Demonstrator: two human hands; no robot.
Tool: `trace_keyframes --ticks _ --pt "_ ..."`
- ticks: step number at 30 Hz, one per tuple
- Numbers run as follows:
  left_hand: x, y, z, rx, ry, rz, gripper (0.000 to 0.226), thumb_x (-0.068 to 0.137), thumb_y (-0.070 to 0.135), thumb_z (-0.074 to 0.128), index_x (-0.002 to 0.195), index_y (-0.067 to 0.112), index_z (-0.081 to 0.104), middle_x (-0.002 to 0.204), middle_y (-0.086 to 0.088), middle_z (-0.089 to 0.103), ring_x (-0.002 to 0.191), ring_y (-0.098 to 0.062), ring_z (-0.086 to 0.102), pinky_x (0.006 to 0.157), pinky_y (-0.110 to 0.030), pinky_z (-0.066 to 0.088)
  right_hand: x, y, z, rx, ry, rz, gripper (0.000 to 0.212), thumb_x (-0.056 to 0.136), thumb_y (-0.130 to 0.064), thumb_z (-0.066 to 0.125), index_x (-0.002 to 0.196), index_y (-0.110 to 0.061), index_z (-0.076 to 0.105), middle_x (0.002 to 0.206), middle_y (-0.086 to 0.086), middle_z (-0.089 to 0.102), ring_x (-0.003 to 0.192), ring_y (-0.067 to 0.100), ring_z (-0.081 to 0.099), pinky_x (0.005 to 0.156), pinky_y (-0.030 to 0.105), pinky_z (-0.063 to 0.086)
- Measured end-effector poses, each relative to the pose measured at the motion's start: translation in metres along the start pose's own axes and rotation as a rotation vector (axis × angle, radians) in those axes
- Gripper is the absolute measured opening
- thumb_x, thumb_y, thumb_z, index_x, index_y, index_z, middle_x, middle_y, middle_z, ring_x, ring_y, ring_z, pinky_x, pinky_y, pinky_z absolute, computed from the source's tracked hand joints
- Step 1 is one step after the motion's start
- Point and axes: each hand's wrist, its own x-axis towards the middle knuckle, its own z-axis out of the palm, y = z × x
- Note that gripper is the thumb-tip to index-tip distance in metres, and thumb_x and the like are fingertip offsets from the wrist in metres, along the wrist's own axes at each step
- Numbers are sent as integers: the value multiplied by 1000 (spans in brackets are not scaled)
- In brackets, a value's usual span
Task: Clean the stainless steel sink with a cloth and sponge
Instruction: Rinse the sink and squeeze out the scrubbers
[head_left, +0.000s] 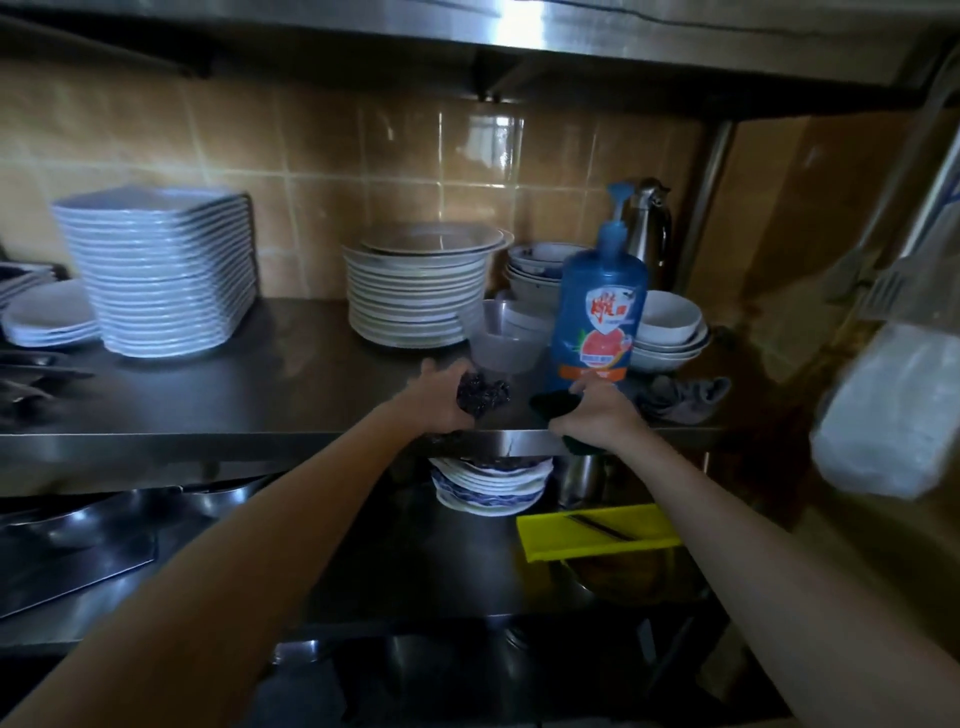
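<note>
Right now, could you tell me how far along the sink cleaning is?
Done: nothing visible; no sink in view. In hand: left hand grips a dark scrubber, right hand a green pad, at the shelf by the soap bottle. Left: all the sink cleaning.

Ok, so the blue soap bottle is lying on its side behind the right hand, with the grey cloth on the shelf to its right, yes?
Not quite. The head view shows the blue soap bottle standing upright, pump on top, behind the right hand. The grey cloth does lie on the shelf to its right.
</note>
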Motion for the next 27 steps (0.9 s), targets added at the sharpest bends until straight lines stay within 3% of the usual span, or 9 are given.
trace_keyframes --ticks 6,12,20,27 --pt "13 -24 -7 30 10 -91 64 63 44 67 118 29 36 124 -15 37 120 -40 34 100 -54 37 23 -22 16 1 9 -47 49 70 -20 74 112 -9 52 99 3 51 100 21 53 84 35 47" --pt "37 -42 -4 30 23 -135 67 73 41 69 129 28 33 136 -18 25 128 -44 27 104 -57 31 52 -37 35 -22 -10 -54 60 65 -28 74 117 -12 48 113 8 57 107 26 53 85 36 49" --pt "64 -54 -1 38 28 -173 69 77 37 69 135 28 33 137 -18 23 127 -47 31 102 -56 34 85 -38 54 -93 14 6 69 66 -35 74 126 -15 45 125 11 53 116 29 50 90 35 48" --pt "78 -59 1 53 36 -189 72 75 46 69 136 32 32 137 -15 25 127 -43 32 100 -53 35 94 -34 63 -83 29 2 74 62 -41 75 125 -15 46 126 11 54 118 30 50 95 40 47"
